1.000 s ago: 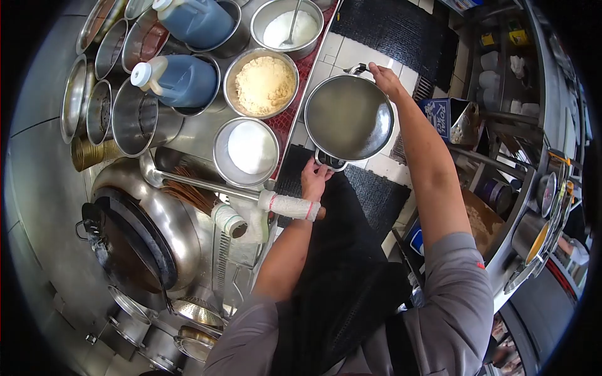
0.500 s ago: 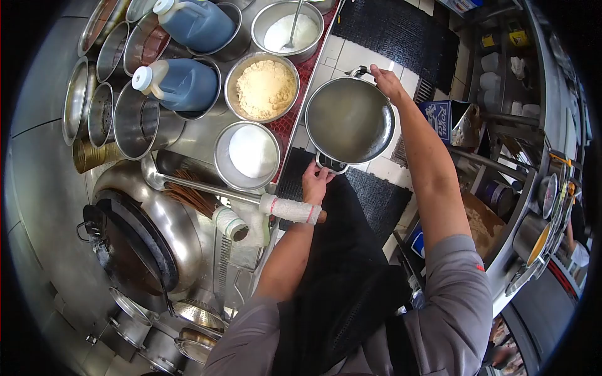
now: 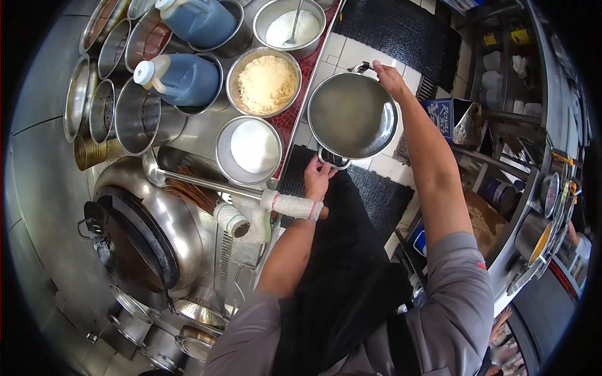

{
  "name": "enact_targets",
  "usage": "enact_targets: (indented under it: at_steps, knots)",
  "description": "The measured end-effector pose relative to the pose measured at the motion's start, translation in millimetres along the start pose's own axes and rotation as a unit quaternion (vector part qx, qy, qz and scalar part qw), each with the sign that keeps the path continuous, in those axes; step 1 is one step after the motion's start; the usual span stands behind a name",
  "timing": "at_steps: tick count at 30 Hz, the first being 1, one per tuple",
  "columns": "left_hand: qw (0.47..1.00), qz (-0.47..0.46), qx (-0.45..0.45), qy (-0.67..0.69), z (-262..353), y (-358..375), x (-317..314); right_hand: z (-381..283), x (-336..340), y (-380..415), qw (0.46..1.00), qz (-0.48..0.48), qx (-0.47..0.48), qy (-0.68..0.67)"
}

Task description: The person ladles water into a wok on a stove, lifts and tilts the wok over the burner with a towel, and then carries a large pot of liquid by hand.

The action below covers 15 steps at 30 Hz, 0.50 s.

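Note:
A round metal pot (image 3: pixel 352 116) with cloudy liquid in it is held above the tiled floor, to the right of the steel counter. My left hand (image 3: pixel 318 178) grips the pot's near handle, fingers closed on it. At the far handle, my right hand (image 3: pixel 390 80) is closed on the pot too. The long ladle handle, wrapped in white cloth (image 3: pixel 291 205), lies across my left wrist area. Left of the pot stand a bowl of white powder (image 3: pixel 255 145), a bowl of pale yellow powder (image 3: pixel 268 83) and a bowl of white grains with a spoon (image 3: pixel 292 31).
Two jugs of dark liquid (image 3: pixel 191 79) and several steel containers fill the counter's far left. A wok (image 3: pixel 132 235) sits at the lower left. Black mats (image 3: pixel 398 34) lie on the floor. Shelving with a blue-and-white tin (image 3: pixel 440 116) stands at right. Part of another person shows at lower right.
The pot and both hands have shifted very slightly right in the view. Another person's hand now shows at the lower right.

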<state>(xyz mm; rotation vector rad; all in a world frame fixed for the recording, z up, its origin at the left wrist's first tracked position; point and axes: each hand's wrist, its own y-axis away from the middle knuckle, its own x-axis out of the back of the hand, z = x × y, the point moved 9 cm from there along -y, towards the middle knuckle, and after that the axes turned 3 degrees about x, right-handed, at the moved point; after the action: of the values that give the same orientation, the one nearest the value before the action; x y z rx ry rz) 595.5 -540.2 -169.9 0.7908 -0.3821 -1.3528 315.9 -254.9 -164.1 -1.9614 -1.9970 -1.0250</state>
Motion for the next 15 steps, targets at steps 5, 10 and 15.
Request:
enact_targets:
  at_steps: [5, 10, 15]
  knots:
    - [1.0, 0.006, -0.003, 0.001, 0.9, 0.4, 0.2, 2.5, -1.6, 1.1, 0.998, -0.037, -0.045, 0.025]
    - [1.0, -0.006, -0.008, 0.001, -3.0, -0.2, 1.5, 4.8, -4.4, 1.3, 0.998, -0.037, -0.041, 0.022]
    - [1.0, -0.001, -0.014, 0.001, 3.4, 2.0, -1.0, -0.9, -2.1, 0.5, 0.999, -0.012, -0.009, 0.033]
